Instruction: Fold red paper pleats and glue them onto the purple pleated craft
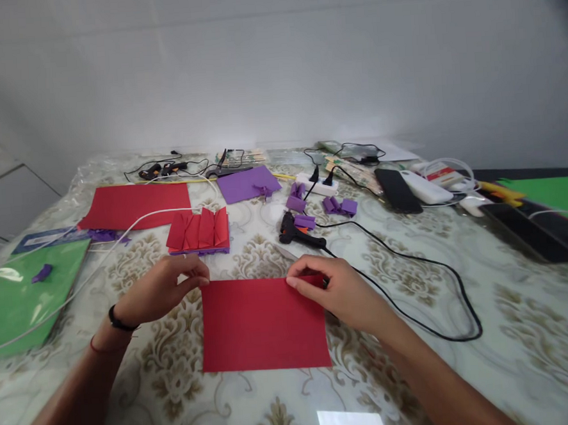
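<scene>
A red sheet of paper (264,326) lies before me, its long sides running left to right. At its top left corner, my left hand (180,280) is closed in a pinch on the paper. The thumb and forefinger of my right hand (334,289) grip the top edge nearer the right corner, and the hand covers that corner. Just beyond the sheet are a black hot glue gun (300,232) and a stack of folded red paper pieces (198,229) with purple underneath.
Rolled purple paper scraps (340,206) lie by a white power strip (317,185). The glue gun's black cord (454,272) loops to the right. A larger red sheet (134,205), a green pack (33,292) and a white cable (100,275) occupy the left. A black phone (398,191) lies right.
</scene>
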Tool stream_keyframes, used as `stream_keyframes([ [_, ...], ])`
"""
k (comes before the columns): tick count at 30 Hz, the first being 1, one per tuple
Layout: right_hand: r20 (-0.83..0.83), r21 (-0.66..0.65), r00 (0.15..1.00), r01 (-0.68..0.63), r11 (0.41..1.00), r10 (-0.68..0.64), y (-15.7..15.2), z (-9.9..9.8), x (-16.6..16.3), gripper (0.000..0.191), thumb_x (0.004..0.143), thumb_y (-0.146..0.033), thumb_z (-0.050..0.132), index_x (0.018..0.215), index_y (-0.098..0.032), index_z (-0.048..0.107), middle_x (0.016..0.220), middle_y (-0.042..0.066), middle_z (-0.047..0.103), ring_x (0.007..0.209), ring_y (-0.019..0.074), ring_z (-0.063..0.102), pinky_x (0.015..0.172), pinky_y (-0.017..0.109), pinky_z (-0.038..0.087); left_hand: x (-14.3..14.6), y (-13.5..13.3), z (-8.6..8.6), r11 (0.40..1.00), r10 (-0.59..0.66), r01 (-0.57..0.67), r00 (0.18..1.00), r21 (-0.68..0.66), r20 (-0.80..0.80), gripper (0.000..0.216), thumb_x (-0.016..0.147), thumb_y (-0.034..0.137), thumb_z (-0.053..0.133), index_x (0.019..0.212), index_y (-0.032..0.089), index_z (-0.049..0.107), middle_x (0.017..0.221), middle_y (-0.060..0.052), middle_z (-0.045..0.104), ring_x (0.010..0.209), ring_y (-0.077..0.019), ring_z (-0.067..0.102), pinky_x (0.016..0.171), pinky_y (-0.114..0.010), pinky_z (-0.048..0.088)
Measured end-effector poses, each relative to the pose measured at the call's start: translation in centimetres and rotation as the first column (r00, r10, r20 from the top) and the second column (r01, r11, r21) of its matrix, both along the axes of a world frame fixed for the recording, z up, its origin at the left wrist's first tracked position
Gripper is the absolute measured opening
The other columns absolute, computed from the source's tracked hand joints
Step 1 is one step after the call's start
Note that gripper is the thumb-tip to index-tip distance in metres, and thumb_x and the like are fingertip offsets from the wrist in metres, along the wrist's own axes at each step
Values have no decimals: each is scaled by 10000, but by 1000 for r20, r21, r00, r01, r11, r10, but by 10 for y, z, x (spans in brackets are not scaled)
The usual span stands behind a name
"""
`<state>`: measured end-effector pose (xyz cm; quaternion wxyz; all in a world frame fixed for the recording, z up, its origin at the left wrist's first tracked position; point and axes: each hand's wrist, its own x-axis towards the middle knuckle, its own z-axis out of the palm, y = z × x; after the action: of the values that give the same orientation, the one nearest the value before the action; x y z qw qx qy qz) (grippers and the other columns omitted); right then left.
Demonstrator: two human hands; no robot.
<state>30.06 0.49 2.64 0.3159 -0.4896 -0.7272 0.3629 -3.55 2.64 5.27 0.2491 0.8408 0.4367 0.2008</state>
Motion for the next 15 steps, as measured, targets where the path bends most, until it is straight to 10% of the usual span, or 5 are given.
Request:
stream_keyframes([
  [7,-267,-323,956,28,946,-119,10,-15,11,367,870,-552,762,1013,-217,713,1011,76,798,932,273,753,783,373,597,-4,4,2,987,153,-156,986,41,64,208,962,336,603,837,191,686,766,-15,724,699,-157,659,672,-250,515],
  [15,-315,-266,924,132,955,-215,16,-20,18,413,851,-600,773,960,-206,716,842,20,736,764,189,670,705,296,514,-10,7,0,977,210,-197,954,-80,214,227,954,369,647,842,178,695,723,-5,673,645,-136,632,627,-237,517],
])
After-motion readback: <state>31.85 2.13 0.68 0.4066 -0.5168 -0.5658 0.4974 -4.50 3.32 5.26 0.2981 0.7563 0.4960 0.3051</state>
